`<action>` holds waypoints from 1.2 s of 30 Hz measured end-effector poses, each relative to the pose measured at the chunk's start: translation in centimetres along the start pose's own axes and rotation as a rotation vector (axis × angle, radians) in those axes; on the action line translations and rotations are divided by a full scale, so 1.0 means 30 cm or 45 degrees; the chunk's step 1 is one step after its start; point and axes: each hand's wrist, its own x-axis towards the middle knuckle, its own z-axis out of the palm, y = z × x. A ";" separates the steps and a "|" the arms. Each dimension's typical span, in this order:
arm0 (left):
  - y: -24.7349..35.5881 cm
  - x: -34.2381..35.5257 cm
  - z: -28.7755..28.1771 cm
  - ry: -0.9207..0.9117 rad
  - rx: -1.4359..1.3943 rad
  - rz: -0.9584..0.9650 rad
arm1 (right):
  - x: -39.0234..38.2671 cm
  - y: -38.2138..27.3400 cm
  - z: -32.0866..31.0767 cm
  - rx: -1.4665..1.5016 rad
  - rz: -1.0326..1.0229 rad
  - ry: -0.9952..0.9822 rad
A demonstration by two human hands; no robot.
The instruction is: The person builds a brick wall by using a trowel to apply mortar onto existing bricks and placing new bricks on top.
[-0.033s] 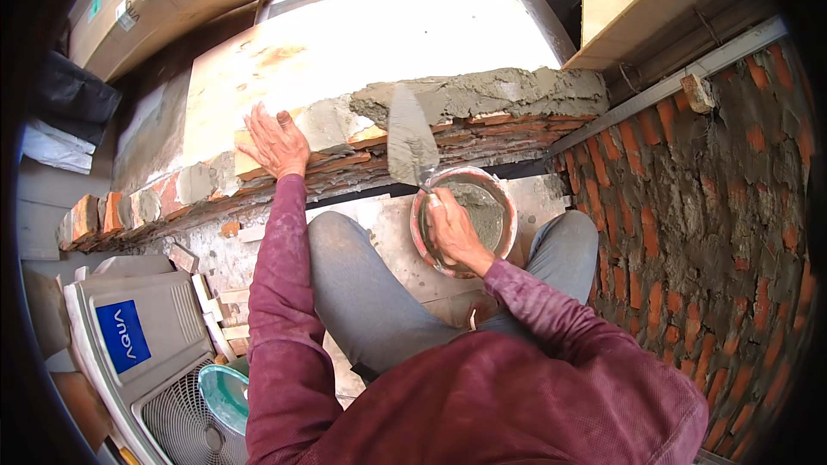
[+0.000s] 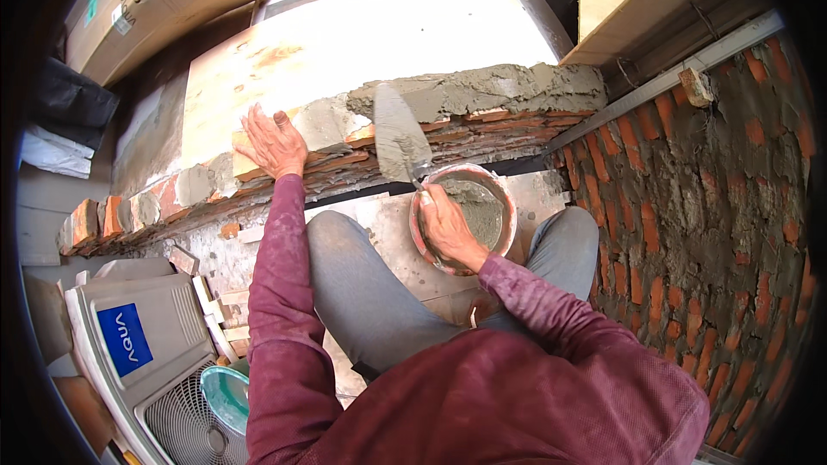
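The person's right hand point(image 2: 446, 222) is gripping a trowel point(image 2: 399, 133) by its handle, fingers wrapped closely round it, and the blade is pointing away over the near edge of a low brick wall point(image 2: 508, 127). From here I can't quite tell whether its tip is touching the grey mortar point(image 2: 482, 95) that is covering the wall's top. The left hand point(image 2: 276, 145) is lying spread and holding nothing on that same ledge, beside a pale board point(image 2: 345, 52). Right under the trowel hand, a bucket point(image 2: 512, 222) of wet mix is taking up the space between the person's knees and the low wall. A tall brick wall point(image 2: 680, 207) is closing off the right side, while a grey fan unit point(image 2: 164, 319) and a teal basin point(image 2: 226, 398) are crowding the lower left. Beyond the ledge, a cardboard box point(image 2: 151, 9) is filling the far left corner.
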 end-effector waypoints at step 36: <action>-0.013 0.011 0.020 -0.080 0.060 -0.035 | -0.035 0.160 -0.492 -1.840 -0.285 -0.473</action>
